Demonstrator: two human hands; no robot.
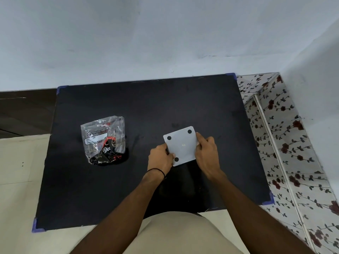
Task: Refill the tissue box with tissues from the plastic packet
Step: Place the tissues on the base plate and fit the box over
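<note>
The tissue box [182, 145] is turned bottom side up near the middle of the black table [128, 189]; its white square base with black round feet faces me. My left hand [160, 158] grips its near-left edge and my right hand [207, 153] grips its right edge. The box's dark body is hidden under the base and my hands. The clear plastic packet [104, 140] with printed red and black tissues inside lies flat on the table to the left, apart from both hands.
The table stands against a pale wall [165, 43]. A floral-patterned surface [286, 143] runs along the table's right side. Pale floor tiles [20, 180] lie to the left. Blue tape marks the table corners.
</note>
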